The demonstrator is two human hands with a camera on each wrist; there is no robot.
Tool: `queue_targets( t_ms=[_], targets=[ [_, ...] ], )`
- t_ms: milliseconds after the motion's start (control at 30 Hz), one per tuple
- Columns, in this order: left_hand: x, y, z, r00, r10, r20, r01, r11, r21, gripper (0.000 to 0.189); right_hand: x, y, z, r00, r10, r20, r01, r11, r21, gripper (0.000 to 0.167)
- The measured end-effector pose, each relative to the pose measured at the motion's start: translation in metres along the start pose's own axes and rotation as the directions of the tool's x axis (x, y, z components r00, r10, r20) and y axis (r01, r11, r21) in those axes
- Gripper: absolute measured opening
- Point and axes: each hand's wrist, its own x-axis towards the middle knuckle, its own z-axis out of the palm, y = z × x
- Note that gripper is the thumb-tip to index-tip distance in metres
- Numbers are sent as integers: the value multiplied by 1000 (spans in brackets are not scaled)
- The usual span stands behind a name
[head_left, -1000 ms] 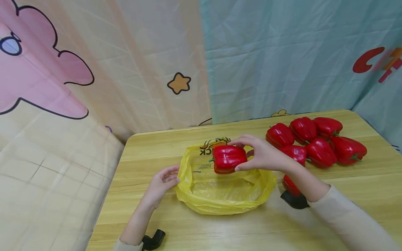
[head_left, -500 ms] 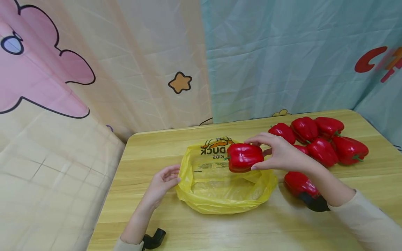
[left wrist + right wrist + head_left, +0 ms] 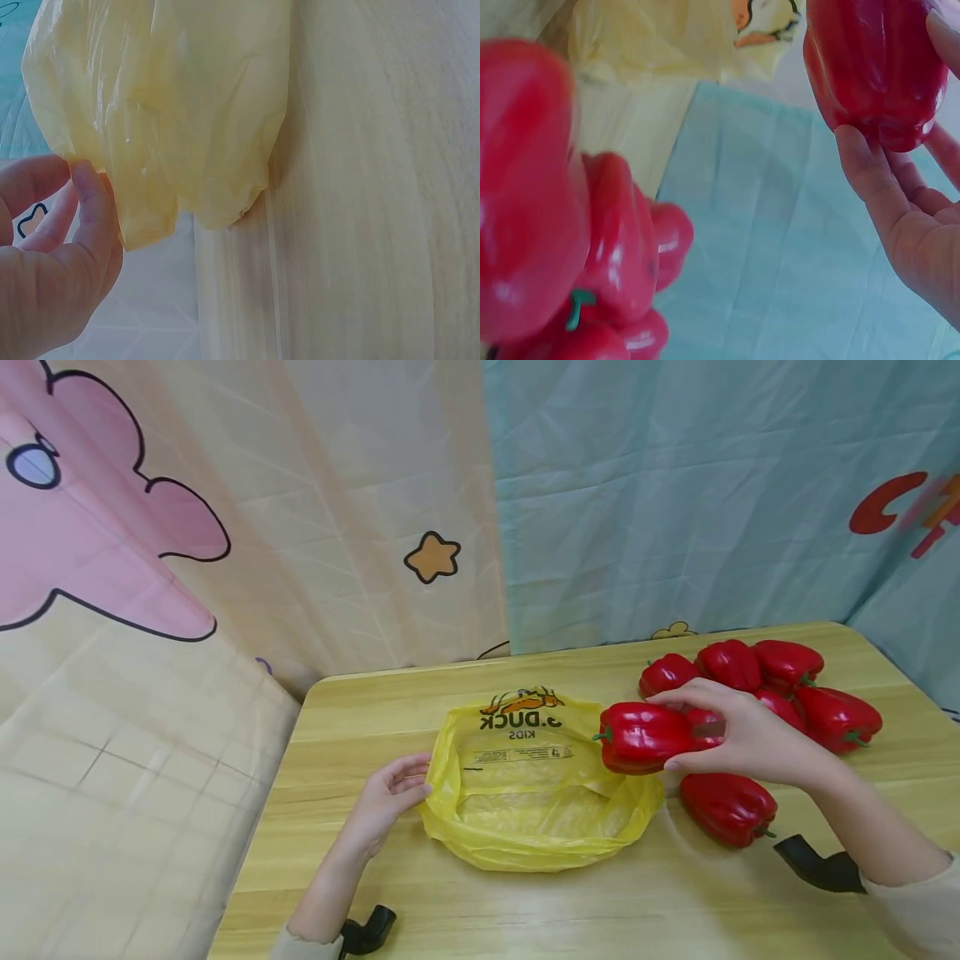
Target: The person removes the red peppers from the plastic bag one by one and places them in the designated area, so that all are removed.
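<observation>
My left hand (image 3: pixel 390 802) pinches the left rim of a yellow plastic bag (image 3: pixel 540 852), thumb and fingers on the film in the left wrist view. The bag stands with its mouth spread wide and a duck print on its back side. My right hand (image 3: pixel 750 735) grips a glossy red bell pepper (image 3: pixel 637 739), which overlaps the bag's right rim in the head view. Its green stem points left, toward the bag. In the right wrist view the fingers (image 3: pixel 866 165) hold the blunt end of this pepper (image 3: pixel 877 67).
Several more red bell peppers (image 3: pixel 832 714) lie grouped at the table's back right. A single pepper (image 3: pixel 727 810) lies right of the bag, nearer the front. The wooden table (image 3: pixel 525 918) ends at a printed curtain (image 3: pixel 637 527). Black wrist mounts (image 3: pixel 817 864) stick out from both wrists.
My right hand has moved right with the bell pepper, from over the bag's middle to its right rim. The left hand keeps its place on the bag.
</observation>
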Motion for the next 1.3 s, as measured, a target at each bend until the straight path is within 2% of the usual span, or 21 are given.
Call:
queue_targets(
  t_ms=[200,467,700,933,1100,1300],
  targets=[
    [1,0,1,1000,-4,-5,4,1000,0,45,-17,9,-13,997,8,-75,-12,999,-45,65],
    [0,1,1,1000,-11,-22,11,1000,1,45,-35,23,-30,991,33,-130,-51,989,-140,67],
    [-1,1,1,1000,-16,-16,16,1000,-7,45,-52,41,-43,985,69,-157,-89,989,-120,70],
    [-1,1,1,1000,-8,-11,8,1000,-10,45,-69,51,-55,955,200,-218,-229,966,-117,73],
    [-1,1,1,1000,-7,-12,7,1000,-7,45,-76,59,-62,936,221,-272,-259,959,-111,74],
    [-1,1,1,1000,-10,-17,10,1000,-6,45,-84,74,-70,902,264,-342,-321,939,-122,76]
  ],
)
